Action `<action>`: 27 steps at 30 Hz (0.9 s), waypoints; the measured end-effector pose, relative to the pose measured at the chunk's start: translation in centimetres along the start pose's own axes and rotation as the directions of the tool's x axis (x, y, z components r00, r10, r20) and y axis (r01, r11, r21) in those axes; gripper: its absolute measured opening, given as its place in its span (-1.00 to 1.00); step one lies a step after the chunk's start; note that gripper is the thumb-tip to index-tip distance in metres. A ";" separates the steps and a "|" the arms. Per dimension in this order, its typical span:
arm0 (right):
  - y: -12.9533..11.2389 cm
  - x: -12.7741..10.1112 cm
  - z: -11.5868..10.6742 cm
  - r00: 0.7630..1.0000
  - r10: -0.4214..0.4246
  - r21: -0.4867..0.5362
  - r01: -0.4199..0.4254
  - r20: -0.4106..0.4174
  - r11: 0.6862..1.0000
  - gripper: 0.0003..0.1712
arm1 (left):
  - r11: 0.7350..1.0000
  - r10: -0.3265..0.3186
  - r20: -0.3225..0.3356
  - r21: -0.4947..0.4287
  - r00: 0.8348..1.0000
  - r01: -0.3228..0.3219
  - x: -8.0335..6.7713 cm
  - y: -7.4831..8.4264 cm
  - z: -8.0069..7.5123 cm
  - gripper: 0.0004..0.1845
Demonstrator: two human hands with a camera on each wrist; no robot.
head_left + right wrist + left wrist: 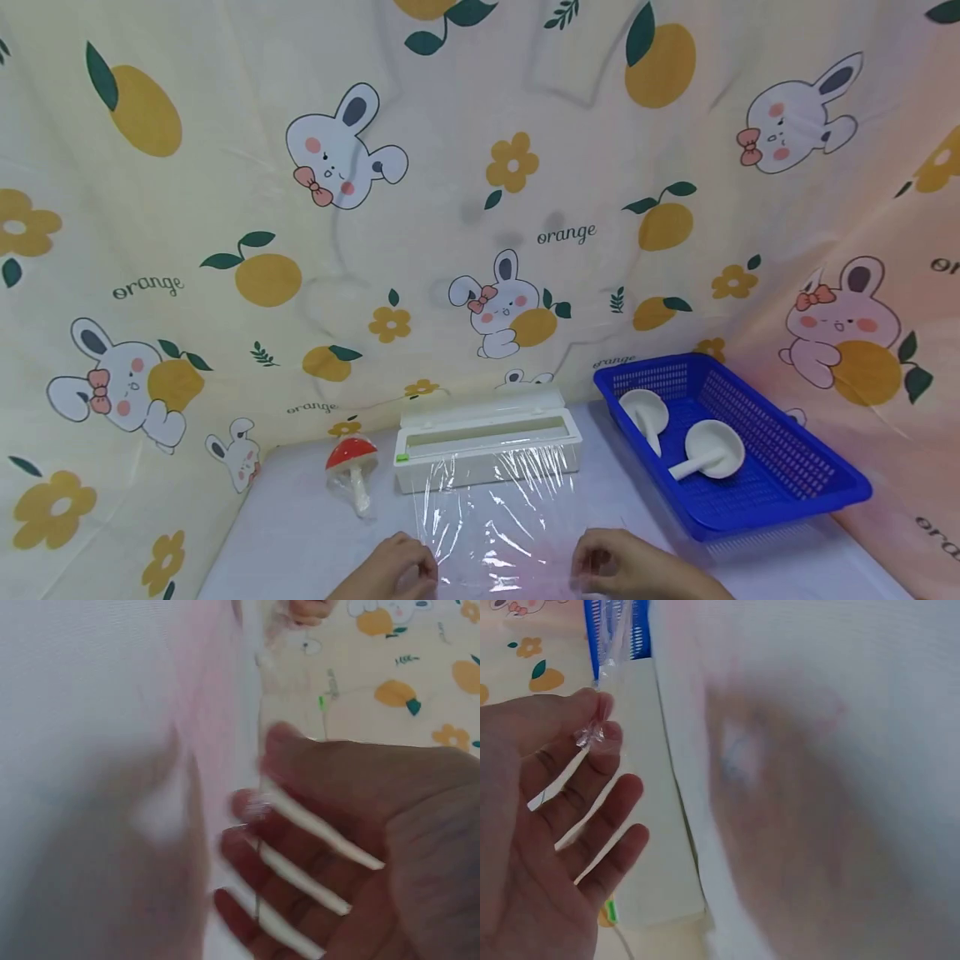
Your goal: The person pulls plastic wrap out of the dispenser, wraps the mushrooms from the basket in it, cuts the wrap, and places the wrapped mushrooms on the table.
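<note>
Head view shows your left hand (390, 571) and right hand (618, 567) each pinching a corner of the film (495, 512) stretched from the dispenser (487, 446) toward the table's near edge, so keep both pinches level and pull evenly to avoid wrinkles.

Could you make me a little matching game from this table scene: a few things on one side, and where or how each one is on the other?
Things:
1. cling film
2. toy mushroom
3. white spoons
4. film dispenser box

States:
A. lying in the blue basket
B. left of the box
C. lid open, by the backdrop
D. stretched out, pinched by both hands

Pairs: 1-D, 2-B, 3-A, 4-C
</note>
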State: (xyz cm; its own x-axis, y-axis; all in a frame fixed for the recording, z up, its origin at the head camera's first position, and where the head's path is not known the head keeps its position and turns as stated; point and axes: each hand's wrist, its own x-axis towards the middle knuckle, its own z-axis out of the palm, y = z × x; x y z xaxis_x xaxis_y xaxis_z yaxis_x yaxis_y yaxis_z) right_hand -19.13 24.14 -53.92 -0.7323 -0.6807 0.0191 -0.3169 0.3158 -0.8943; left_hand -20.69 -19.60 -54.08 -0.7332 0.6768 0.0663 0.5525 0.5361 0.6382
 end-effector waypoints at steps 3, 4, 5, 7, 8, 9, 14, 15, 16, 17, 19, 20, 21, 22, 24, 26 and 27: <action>0.0 -0.1 0.3 0.999 0.026 0.013 -0.026 0.030 1.000 -0.92 | 0.998 -0.060 0.045 0.039 0.997 0.059 0.3 -0.3 0.4 -0.96; 0.1 -0.1 0.4 0.999 0.031 0.012 -0.031 0.035 0.999 -0.91 | 0.995 -0.092 0.059 0.044 0.994 0.090 0.4 -0.3 0.5 -0.94; 0.1 0.0 0.5 0.999 0.038 0.010 -0.039 0.035 0.999 -0.91 | 0.992 -0.119 0.069 0.057 0.991 0.115 0.5 -0.3 0.6 -0.92; 0.1 0.0 0.5 0.999 0.027 -0.058 -0.026 0.019 0.998 -0.90 | 0.985 -0.162 0.083 0.075 0.983 0.155 0.7 -0.2 0.8 -0.92; 0.1 0.0 0.5 0.999 0.038 -0.086 -0.037 0.008 0.996 -0.90 | 0.981 -0.186 0.084 0.074 0.979 0.180 0.8 -0.2 0.9 -0.91; 0.1 0.0 0.5 0.999 0.044 -0.113 -0.044 -0.001 0.993 -0.91 | 0.977 -0.209 0.084 0.067 0.974 0.204 0.9 -0.1 1.0 -0.91; 0.2 -0.2 0.5 0.995 0.099 -0.067 -0.098 0.013 0.993 -0.88 | 0.951 -0.306 0.049 0.059 0.951 0.303 0.9 -0.3 1.3 -0.91; 0.2 -0.2 0.5 0.994 0.112 -0.037 -0.111 0.020 0.993 -0.88 | 0.950 -0.310 0.037 0.059 0.950 0.308 0.9 -0.3 1.4 -0.92; 0.3 -0.3 0.5 0.993 0.116 -0.013 -0.116 0.029 0.993 -0.87 | 0.947 -0.318 0.027 0.058 0.948 0.316 0.8 -0.4 1.4 -0.92; 0.4 -0.4 0.6 0.991 0.131 0.005 -0.131 0.030 0.991 -0.88 | 0.945 -0.325 0.020 0.051 0.945 0.324 0.8 -0.9 1.6 -0.93; 0.5 -0.6 0.6 0.986 0.164 0.018 -0.164 0.021 0.986 -0.89 | 0.940 -0.341 0.019 0.013 0.940 0.341 0.8 -1.0 1.7 -0.95; 0.6 -0.7 0.5 0.987 0.160 0.005 -0.160 0.013 0.987 -0.89 | 0.938 -0.346 0.023 -0.009 0.938 0.346 0.7 -0.9 1.6 -0.96; 0.7 -0.8 0.5 0.986 0.169 0.002 -0.169 0.007 0.986 -0.89 | 0.935 -0.353 0.032 -0.032 0.935 0.354 0.7 -0.8 1.7 -0.95; 0.7 -0.8 0.4 0.986 0.169 -0.009 -0.169 0.000 0.986 -0.89 | 0.930 -0.361 0.042 -0.049 0.932 0.363 0.7 -0.8 1.7 -0.94; 0.7 -0.8 0.3 0.982 0.186 -0.022 -0.186 -0.014 0.982 -0.90 | 0.933 -0.352 0.052 -0.060 0.935 0.355 0.7 -0.1 1.5 -0.90; 0.6 -0.8 0.2 0.980 0.200 -0.014 -0.200 -0.014 0.980 -0.89 | 0.940 -0.336 0.055 -0.040 0.940 0.338 0.7 0.0 1.4 -0.85; 0.6 -0.8 0.2 0.976 0.217 0.002 -0.217 -0.013 0.976 -0.90 | 0.945 -0.323 0.054 -0.023 0.945 0.325 0.7 -0.1 1.4 -0.83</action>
State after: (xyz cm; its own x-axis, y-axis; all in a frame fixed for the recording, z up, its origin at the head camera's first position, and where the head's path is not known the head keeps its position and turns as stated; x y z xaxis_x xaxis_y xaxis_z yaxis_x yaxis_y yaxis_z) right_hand -18.66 24.76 -54.56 -0.7916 -0.5871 -0.1694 -0.1496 0.4550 -0.8779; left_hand -20.66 -18.47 -55.13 -0.8501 0.4930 -0.1850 0.2750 0.7153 0.6424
